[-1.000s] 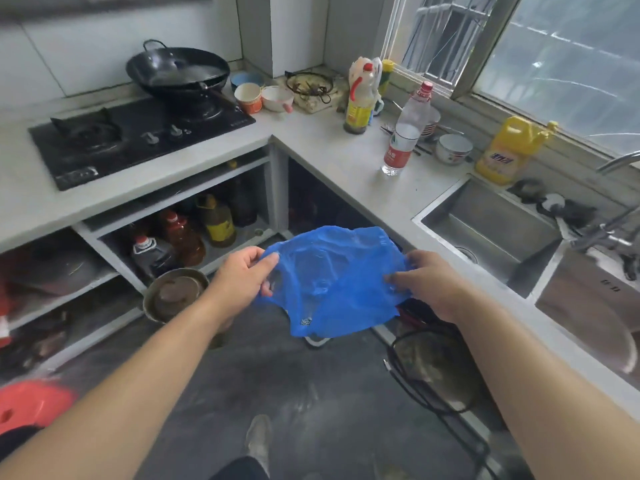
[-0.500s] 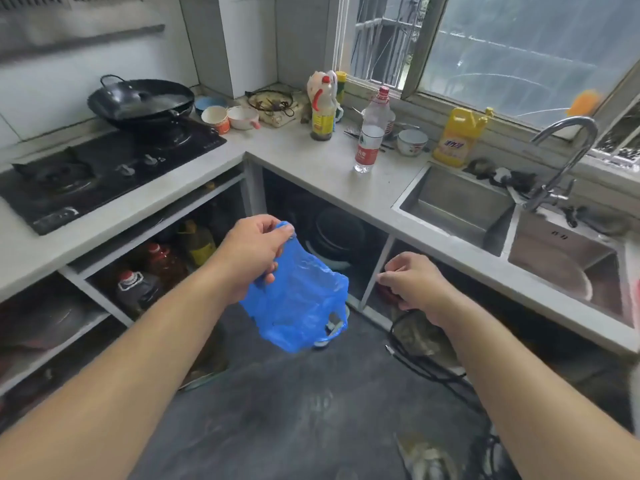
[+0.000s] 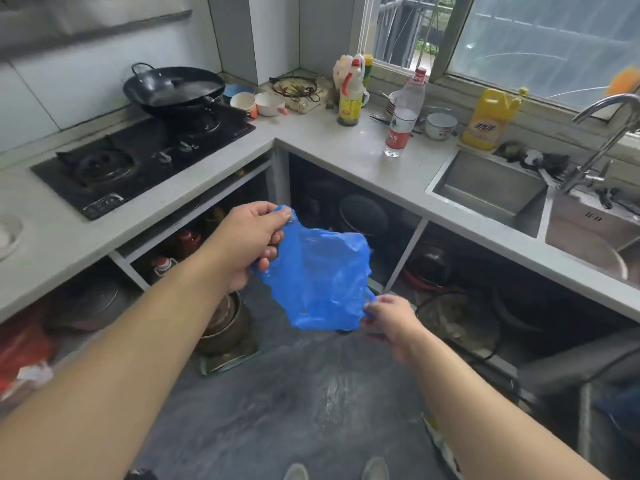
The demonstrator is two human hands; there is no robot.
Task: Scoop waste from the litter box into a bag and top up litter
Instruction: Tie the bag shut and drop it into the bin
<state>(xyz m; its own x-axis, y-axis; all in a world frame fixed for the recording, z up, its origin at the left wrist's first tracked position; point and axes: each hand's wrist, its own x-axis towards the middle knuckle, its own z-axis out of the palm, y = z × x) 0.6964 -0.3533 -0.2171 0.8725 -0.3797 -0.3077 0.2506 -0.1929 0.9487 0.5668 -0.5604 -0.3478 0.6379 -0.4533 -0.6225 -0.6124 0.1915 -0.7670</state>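
Above the kitchen floor, the left hand kept its grip pinched on the upper edge of the blue plastic bag, and the right hand, which had let go half a second earlier, had come back to pinch a lower handle loop. That suggested the bag was being opened for the waste (no litter box was in view). Rightward on the surface, the wok looked empty, as did the sink.

Wok on stove left, sink right, bag between hands.
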